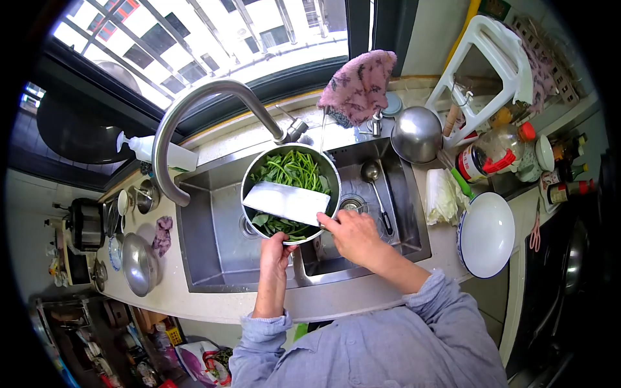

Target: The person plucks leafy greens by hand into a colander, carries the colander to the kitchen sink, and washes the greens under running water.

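Note:
A round metal pot (334,182) full of long-stemmed leafy greens (292,169) is above the sink, over the divider between its two basins. Across the greens lies the broad flat blade of a cleaver (286,202). My right hand (356,236) is closed around the cleaver's handle at the pot's right rim, with most of the handle hidden by the fingers. At the near rim, my left hand (275,254) grips the pot, its thumb close to the edge and the other fingers mostly hidden beneath.
A curved faucet (223,87) arches over the left basin (217,242). In the right basin rests a ladle (380,194). Metal bowls (140,264) and a spray bottle (171,154) stand left; a white enamel basin (488,236), cabbage (442,197) and bottles (511,155) sit right.

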Tool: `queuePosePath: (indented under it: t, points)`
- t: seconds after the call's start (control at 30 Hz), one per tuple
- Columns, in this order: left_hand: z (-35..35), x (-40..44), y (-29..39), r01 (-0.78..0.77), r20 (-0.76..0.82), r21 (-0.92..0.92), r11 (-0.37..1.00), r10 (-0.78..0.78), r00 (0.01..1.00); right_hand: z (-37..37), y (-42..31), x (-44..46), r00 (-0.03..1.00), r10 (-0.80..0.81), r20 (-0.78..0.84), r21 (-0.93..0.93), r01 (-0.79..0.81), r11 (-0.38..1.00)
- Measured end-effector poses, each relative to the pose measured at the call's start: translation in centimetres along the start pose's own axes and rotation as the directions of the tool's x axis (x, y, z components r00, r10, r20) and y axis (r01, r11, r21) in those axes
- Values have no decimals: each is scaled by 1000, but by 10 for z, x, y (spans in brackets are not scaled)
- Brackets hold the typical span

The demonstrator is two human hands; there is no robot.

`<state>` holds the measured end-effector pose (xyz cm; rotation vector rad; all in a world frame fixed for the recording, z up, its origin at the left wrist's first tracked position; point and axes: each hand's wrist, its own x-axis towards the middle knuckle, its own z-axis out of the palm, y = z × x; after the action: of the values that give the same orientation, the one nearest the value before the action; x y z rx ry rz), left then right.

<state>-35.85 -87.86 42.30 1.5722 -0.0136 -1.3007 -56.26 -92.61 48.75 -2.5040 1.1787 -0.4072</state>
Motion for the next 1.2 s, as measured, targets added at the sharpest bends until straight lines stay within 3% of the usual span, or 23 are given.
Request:
queuePosePath:
  t: [0.1, 0.13, 0.3, 0.5, 0.53, 0.67, 0.73, 0.87, 0.97, 1.1, 1.17, 1.2]
  points:
    - [9, -13, -7, 42, 74, -9, 999, -41, 996, -8, 12, -13, 997, 76, -5, 152, -74, 986]
    - [15, -18, -9, 52, 91, -11, 999, -51, 995, -17, 13, -20, 991, 114, 66, 214, -126, 969]
    - [50, -17, -33, 136, 79, -57, 989, -132, 988, -36, 21, -49, 968, 250, 32, 343, -245, 907]
    - [72, 17, -91, 284, 99, 28, 958, -285, 953, -29, 41, -68, 844, 531, 79, 512, -491, 704]
    - [72, 25, -102, 316, 100, 4, 949, -315, 944, -20, 47, -71, 849, 528, 16, 517, -459, 723]
    - [67, 60, -141, 376, 85, 7, 927, -375, 923, -3, 65, -76, 765, 638, 87, 554, -569, 607]
    - [68, 73, -148, 408, 72, -66, 911, -403, 912, 14, 74, -79, 716, 677, 169, 673, -586, 452]
    - [65, 96, -160, 475, 84, -40, 879, -470, 879, 31, 79, -74, 636, 700, 325, 794, -586, 163]
    - [67, 98, -169, 421, 67, -62, 905, -417, 906, 26, 71, -59, 563, 704, 433, 824, -564, -55]
    - [72, 81, -154, 399, 101, -123, 909, -389, 916, 33, 66, -49, 569, 705, 423, 806, -591, -7]
    - [69, 62, -141, 379, 101, 44, 924, -382, 919, 38, 66, -47, 609, 676, 415, 802, -596, 44]
    - [66, 60, -147, 341, 93, -1, 940, -340, 936, 42, 69, -46, 622, 693, 365, 792, -598, 119]
